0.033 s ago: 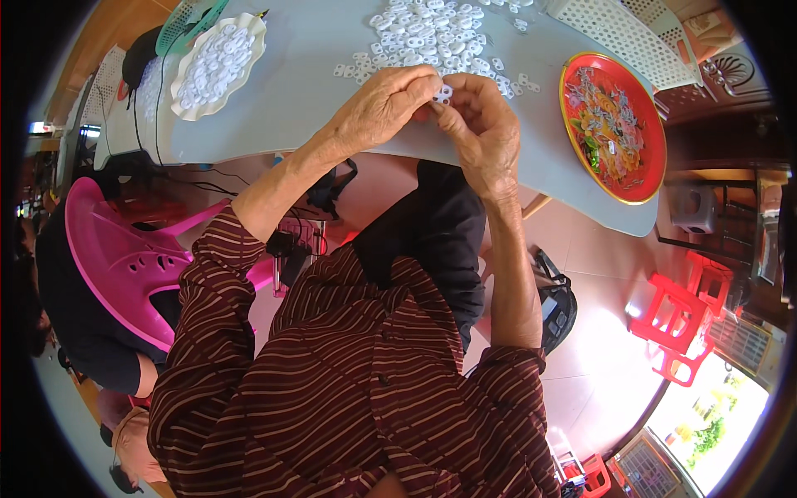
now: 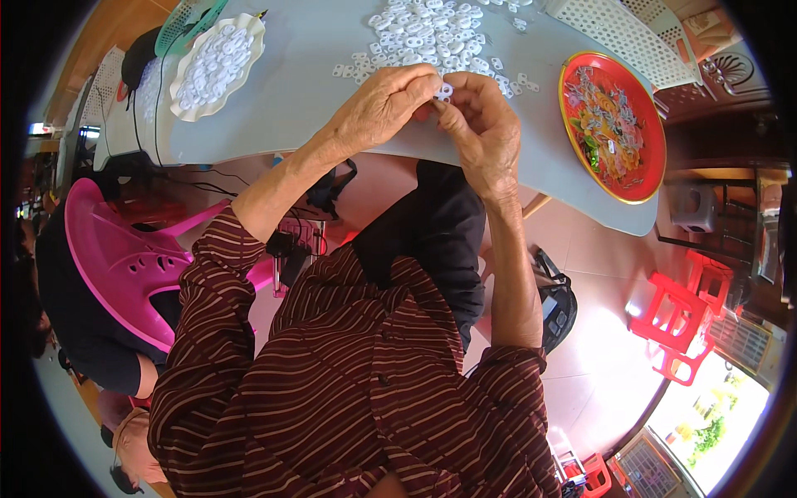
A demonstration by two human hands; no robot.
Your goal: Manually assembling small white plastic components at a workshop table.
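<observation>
My left hand [image 2: 383, 106] and my right hand [image 2: 486, 129] meet over the table's near edge, fingers closed in pinches. Between their fingertips is a small white plastic piece [image 2: 447, 90] with a hole in it, partly covered by the fingers. Just beyond the hands, a loose pile of similar white pieces [image 2: 427, 37] lies on the grey-blue table [image 2: 307, 83]. To the right is a round red tray [image 2: 649, 124] with a gold rim and a floral pattern. Small, thin, silvery bits are scattered in it, along with one white piece.
A cream scalloped dish [image 2: 254, 51] heaped with white pieces stands at left, beside a green basket [image 2: 173, 31]. A white perforated basket [image 2: 585, 21] is at far right. Around the table are a pink chair [image 2: 91, 249], a seated person [image 2: 91, 349], red stools [image 2: 668, 311] and a black bag [image 2: 558, 311].
The white piece has shifted very slightly between my fingertips. Both hands otherwise stay in the same place.
</observation>
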